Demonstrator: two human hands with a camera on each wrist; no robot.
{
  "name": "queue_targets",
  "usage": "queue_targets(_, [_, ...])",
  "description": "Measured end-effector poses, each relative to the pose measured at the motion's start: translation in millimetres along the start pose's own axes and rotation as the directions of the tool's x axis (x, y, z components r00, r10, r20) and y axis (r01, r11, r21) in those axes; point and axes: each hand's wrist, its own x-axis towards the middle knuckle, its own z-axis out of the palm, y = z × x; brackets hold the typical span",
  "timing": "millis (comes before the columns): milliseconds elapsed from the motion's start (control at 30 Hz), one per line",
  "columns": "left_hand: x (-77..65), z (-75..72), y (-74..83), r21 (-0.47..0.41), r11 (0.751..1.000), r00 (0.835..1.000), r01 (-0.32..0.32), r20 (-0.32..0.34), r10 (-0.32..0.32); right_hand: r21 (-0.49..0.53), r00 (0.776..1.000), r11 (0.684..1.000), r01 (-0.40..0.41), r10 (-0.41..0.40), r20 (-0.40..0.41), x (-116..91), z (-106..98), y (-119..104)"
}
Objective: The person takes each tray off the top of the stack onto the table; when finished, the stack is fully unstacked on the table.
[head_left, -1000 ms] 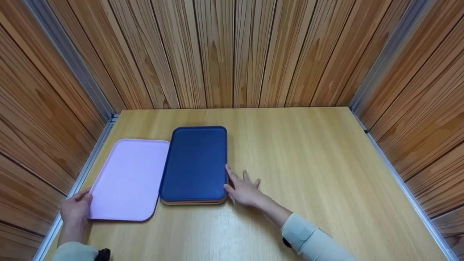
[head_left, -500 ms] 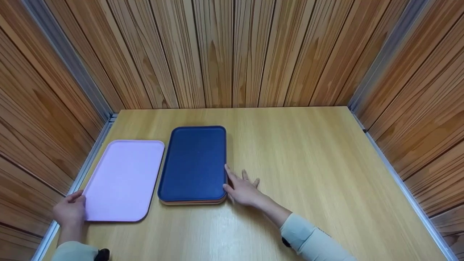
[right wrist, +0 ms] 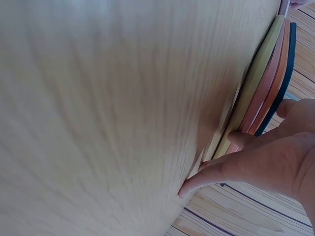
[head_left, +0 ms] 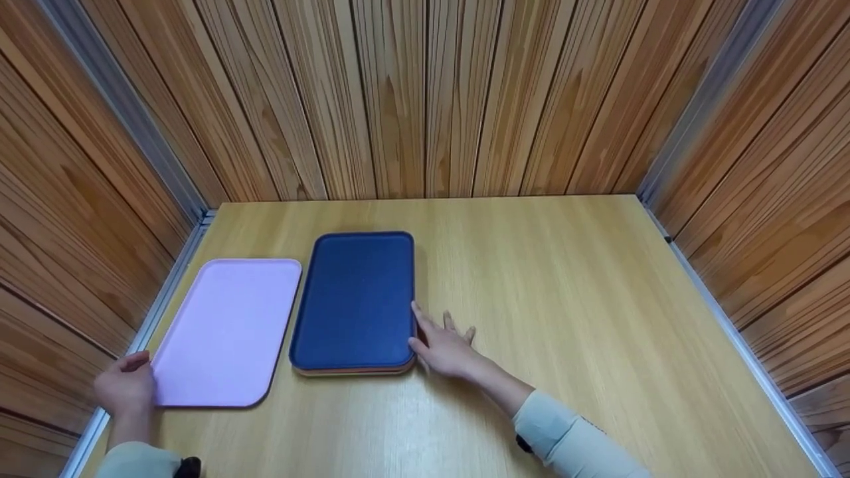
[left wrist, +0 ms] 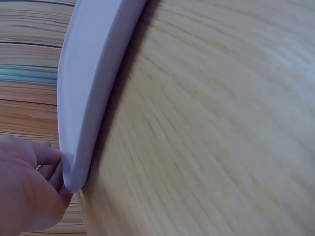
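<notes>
A lilac tray (head_left: 226,332) lies flat at the left of the table. My left hand (head_left: 125,386) is at its near left edge; in the left wrist view, the thumb and curled fingers (left wrist: 53,178) pinch the corner of the rim. Beside it stands a stack of trays, a navy tray (head_left: 355,302) on top. Below that one, the right wrist view shows an orange tray (right wrist: 275,73), a reddish tray (right wrist: 263,86) and a yellow tray (right wrist: 251,91). With its fingers spread, my right hand (head_left: 445,345) rests against the right side of the stack.
The wooden table (head_left: 564,299) extends to the right of the stack. Wood-panelled walls (head_left: 398,99) with grey metal edging (head_left: 169,279) close in the back and both sides. A narrow gap separates the lilac tray from the stack.
My left hand has slid the lilac tray leftward, away from touching the stack, and its movement has since slowed. My right hand has kept its place against the stack.
</notes>
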Motion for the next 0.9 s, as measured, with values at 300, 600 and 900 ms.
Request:
queue_targets(300, [-11.7, 14.4, 12.5, 0.032, 0.985, 0.985, -0.17, -0.022, 0.171, 0.002, 1.0, 1.0, 0.009, -0.009, -0.002, 1, -1, 1])
queue_targets(600, [-16.3, 31.8, 15.5, 0.057, 0.973, 0.975, -0.222, 0.027, 0.221, 0.002, 1.0, 1.0, -0.012, 0.012, 0.007, 2, 0, 0])
queue_targets(900, [-31.3, 57.0, 23.1, 0.04, 0.94, 0.938, -0.339, 0.084, 0.335, 0.0, 1.0, 1.0, -0.015, 0.015, 0.003, 2, 0, 0])
